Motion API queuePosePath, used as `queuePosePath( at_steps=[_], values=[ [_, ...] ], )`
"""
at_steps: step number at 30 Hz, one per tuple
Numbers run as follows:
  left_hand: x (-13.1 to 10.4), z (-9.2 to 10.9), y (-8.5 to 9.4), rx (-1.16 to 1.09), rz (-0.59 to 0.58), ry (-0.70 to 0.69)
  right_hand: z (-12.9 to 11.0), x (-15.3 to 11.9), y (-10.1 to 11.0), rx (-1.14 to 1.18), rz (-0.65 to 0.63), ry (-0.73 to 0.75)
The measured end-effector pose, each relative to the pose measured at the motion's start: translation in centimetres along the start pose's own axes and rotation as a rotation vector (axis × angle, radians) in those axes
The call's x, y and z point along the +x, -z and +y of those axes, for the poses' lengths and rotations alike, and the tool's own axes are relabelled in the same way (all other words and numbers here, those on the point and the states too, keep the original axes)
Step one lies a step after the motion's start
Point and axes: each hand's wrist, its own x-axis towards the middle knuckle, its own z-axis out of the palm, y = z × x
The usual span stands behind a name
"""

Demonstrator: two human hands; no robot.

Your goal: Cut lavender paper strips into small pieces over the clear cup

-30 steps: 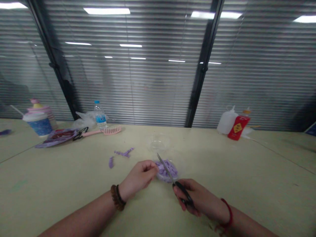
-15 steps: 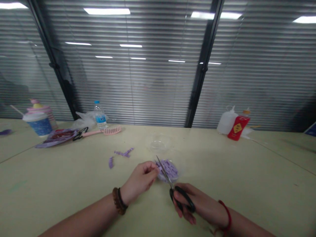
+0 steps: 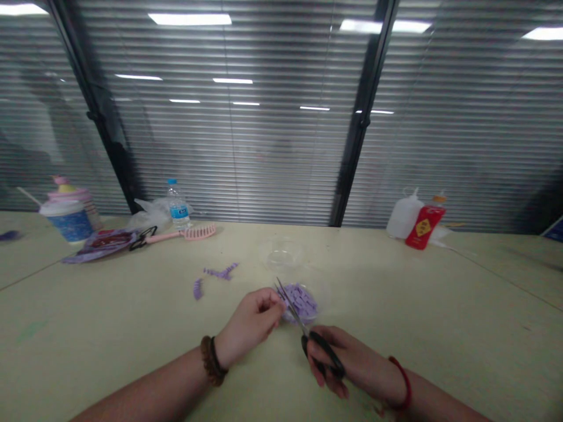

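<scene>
In the head view, my right hand (image 3: 334, 357) grips a pair of scissors (image 3: 295, 313) by its black handles. The blades point up and to the left, slightly apart at the tips, across the left part of a small clear dish (image 3: 303, 320) heaped with short purple pieces (image 3: 301, 299). My left hand (image 3: 255, 319) is pinched beside the blades at the dish's left edge; what its fingertips hold is too small to make out. Several purple strips (image 3: 222, 272) lie on the table beyond my left hand, with a short curved purple strip (image 3: 197, 288) nearer.
A clear round lid or dish (image 3: 281, 257) lies behind the purple pieces. At the left are a blue cup (image 3: 73, 223), a purple packet (image 3: 103, 243), a pink hairbrush (image 3: 200, 232) and a water bottle (image 3: 178, 208). A white bottle (image 3: 403, 217) and a red bottle (image 3: 424, 227) are at the right.
My left hand has shifted slightly right towards the blades. The scissors' handles have moved a little left, and a pale purple bit by my left fingertips no longer shows.
</scene>
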Motion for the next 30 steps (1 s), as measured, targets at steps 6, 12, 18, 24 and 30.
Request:
queuePosePath(
  at_steps=[6, 12, 18, 24, 30],
  values=[
    [-0.05, -0.06, 0.02, -0.003, -0.006, -0.009, 0.09, 0.07, 0.06, 0.017, 0.010, -0.005],
    [0.00, 0.20, 0.12, -0.008, 0.002, 0.018, -0.18, -0.02, 0.01, 0.026, 0.026, -0.008],
    [0.26, 0.03, 0.51, 0.004, 0.029, 0.020, 0.19, 0.43, 0.39, 0.026, 0.151, -0.029],
    [0.41, -0.17, 0.55, -0.031, 0.077, 0.025, -0.21, 0.06, 0.49, 0.033, 0.135, 0.025],
    [0.18, -0.05, 0.29, -0.030, 0.034, 0.025, -0.31, -0.28, -0.12, -0.072, 0.075, -0.041]
  ],
)
